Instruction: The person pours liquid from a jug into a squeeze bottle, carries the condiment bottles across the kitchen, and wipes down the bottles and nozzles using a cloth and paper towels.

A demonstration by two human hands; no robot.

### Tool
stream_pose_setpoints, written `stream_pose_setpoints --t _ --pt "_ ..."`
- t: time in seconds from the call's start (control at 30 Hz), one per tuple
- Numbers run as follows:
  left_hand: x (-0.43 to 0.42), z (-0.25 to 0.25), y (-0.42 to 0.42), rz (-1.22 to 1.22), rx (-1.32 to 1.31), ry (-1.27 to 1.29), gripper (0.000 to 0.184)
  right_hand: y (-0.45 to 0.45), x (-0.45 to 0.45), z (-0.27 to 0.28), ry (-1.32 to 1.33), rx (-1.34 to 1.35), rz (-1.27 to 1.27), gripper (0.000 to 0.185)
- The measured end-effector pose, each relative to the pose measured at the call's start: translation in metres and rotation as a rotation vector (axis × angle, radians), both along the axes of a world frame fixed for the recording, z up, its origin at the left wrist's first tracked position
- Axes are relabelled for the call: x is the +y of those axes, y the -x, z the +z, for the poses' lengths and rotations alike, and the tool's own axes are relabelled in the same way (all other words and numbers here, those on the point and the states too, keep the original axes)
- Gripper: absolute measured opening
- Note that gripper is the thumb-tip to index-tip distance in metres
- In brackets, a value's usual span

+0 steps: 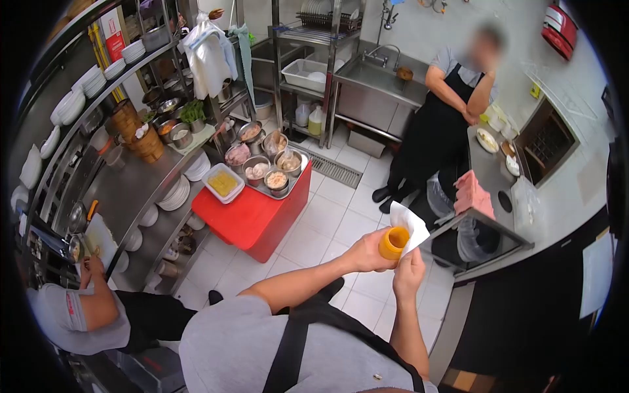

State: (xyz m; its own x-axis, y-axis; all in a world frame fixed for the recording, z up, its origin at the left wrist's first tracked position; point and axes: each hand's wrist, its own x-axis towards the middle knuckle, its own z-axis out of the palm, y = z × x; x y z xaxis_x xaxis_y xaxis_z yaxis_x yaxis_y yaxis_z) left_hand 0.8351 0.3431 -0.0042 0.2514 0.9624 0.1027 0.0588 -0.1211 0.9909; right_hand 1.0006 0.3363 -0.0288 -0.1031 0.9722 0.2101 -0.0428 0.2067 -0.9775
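Observation:
A yellow-orange cup (393,242), its open mouth facing me, is held out in front of my body. My left hand (368,251) wraps round its side. A white paper towel or cloth (409,226), which of the two I cannot tell, stands up against the cup's far right side. My right hand (409,268) is closed on the lower edge of this white sheet, close beside the cup. Both hands are over the tiled floor, away from any table.
A red bin-like box (252,223) bears a tray of metal bowls. Someone in a black apron (426,124) stands ahead by the sink (380,82). Another person (85,321) works at the left counter (134,190). A steel table (501,229) is at right.

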Motion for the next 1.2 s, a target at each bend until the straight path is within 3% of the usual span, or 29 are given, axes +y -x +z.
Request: stream_pose_setpoints --t 0.07,0.13,0.17,0.2,0.23,0.27,0.3,0.33,0.37,0.43,0.5,0.57,0.63,0.7,0.77,0.83,0.87,0.93,1.0,1.03,1.17,1.2 --pt "0.033 0.002 -0.003 0.019 -0.098 0.132 0.065 -0.003 0.034 0.006 -0.127 -0.097 0.033 0.039" --pt "0.072 -0.022 -0.013 0.177 -0.082 -0.2 0.065 -0.015 0.072 0.002 -0.182 -0.137 0.048 0.037" --pt "0.083 -0.002 -0.008 0.067 -0.114 0.048 0.069 -0.012 0.086 0.021 -0.22 -0.045 0.038 0.035" --pt "0.103 -0.011 -0.019 0.125 -0.171 -0.118 0.065 -0.027 0.104 0.024 -0.052 -0.054 0.004 0.035" --pt "0.117 -0.009 -0.019 -0.007 -0.265 0.111 0.061 -0.028 0.123 0.029 -0.182 0.053 -0.127 0.034" --pt "0.126 0.006 -0.024 0.042 -0.181 0.094 0.057 -0.033 0.137 0.043 -0.207 0.125 -0.165 0.034" --pt "0.145 -0.014 -0.034 0.196 -0.033 -0.245 0.057 -0.041 0.15 0.062 -0.25 0.205 -0.189 0.034" --pt "0.145 0.017 -0.034 0.105 -0.008 0.072 0.057 -0.053 0.159 0.07 -0.298 0.152 -0.167 0.034" --pt "0.154 0.025 -0.04 0.079 -0.008 0.088 0.057 -0.064 0.169 0.077 -0.347 0.102 -0.136 0.033" --pt "0.173 0.032 -0.053 0.129 0.206 -0.028 0.058 -0.075 0.183 0.098 -0.539 -0.358 -0.017 0.036" --pt "0.194 0.027 -0.064 0.054 0.216 -0.122 0.056 -0.085 0.193 0.115 -0.688 -0.81 0.204 0.041" --pt "0.209 0.025 -0.077 0.002 0.273 -0.261 0.056 -0.109 0.207 0.117 -0.609 -0.78 0.344 0.042" --pt "0.215 0.023 -0.094 0.005 0.269 -0.295 0.057 -0.135 0.224 0.145 -0.336 -0.815 0.519 0.044" --pt "0.221 0.015 -0.11 0.015 0.271 -0.332 0.058 -0.148 0.235 0.156 -0.342 -0.863 0.502 0.047" --pt "0.23 -0.001 -0.124 -0.056 0.161 -0.317 0.06 -0.158 0.245 0.167 -0.52 -1.027 0.569 0.046" --pt "0.237 0.0 -0.142 -0.111 0.139 0.094 0.062 -0.173 0.266 0.154 -0.789 -0.985 0.575 0.044" --pt "0.241 -0.008 -0.152 -0.064 0.052 -0.217 0.057 -0.176 0.267 0.16 -0.839 -1.036 0.569 0.043" --pt "0.24 -0.002 -0.167 -0.117 -0.098 -0.347 0.049 -0.185 0.27 0.159 -0.939 -1.112 0.557 0.042" --pt "0.232 0.014 -0.175 -0.273 -0.151 0.007 0.035 -0.196 0.277 0.147 -1.012 -1.076 0.572 0.042" --pt "0.229 0.012 -0.18 -0.27 -0.154 0.043 0.029 -0.2 0.278 0.147 -1.03 -1.068 0.572 0.042" --pt "0.225 0.011 -0.194 -0.197 0.043 0.135 0.032 -0.204 0.281 0.141 -0.94 -1.245 0.567 0.043" --pt "0.229 -0.001 -0.201 -0.048 -0.002 -0.125 0.035 -0.201 0.283 0.141 -0.903 -1.282 0.534 0.045"
